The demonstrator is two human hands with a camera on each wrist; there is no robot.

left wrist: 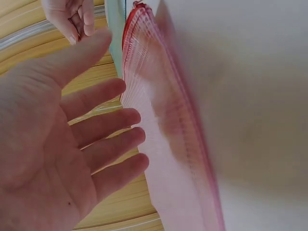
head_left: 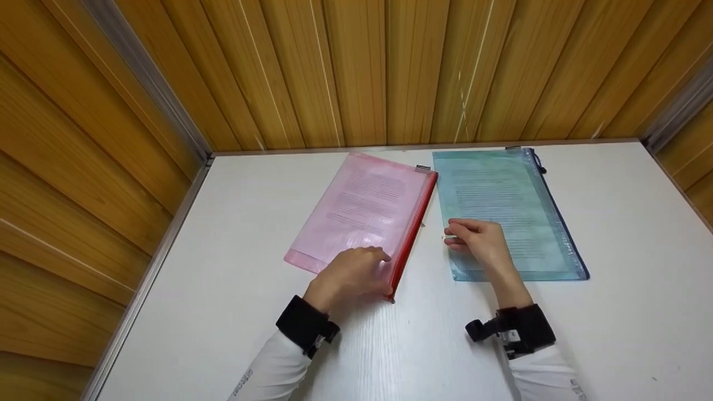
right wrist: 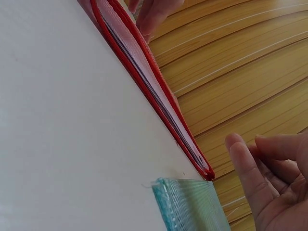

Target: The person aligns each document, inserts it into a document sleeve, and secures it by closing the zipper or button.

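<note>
At the white table's (head_left: 223, 267) far edge, a pink zip pouch (head_left: 365, 206) and blue zip pouch (head_left: 501, 200) lie side by side. The left hand (head_left: 351, 273), fingers spread, steadies the pink pouch's near corner; the right hand (head_left: 479, 239), loosely curled and holding nothing, rests on the blue one.

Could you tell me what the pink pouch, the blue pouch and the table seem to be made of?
Pink pouch: likely translucent mesh-textured plastic, since printed pages show through; red zip edge. Blue pouch: apparently the same see-through plastic in teal, with a dark zip edge. Table: white matte top with faint grain, possibly laminate.
</note>
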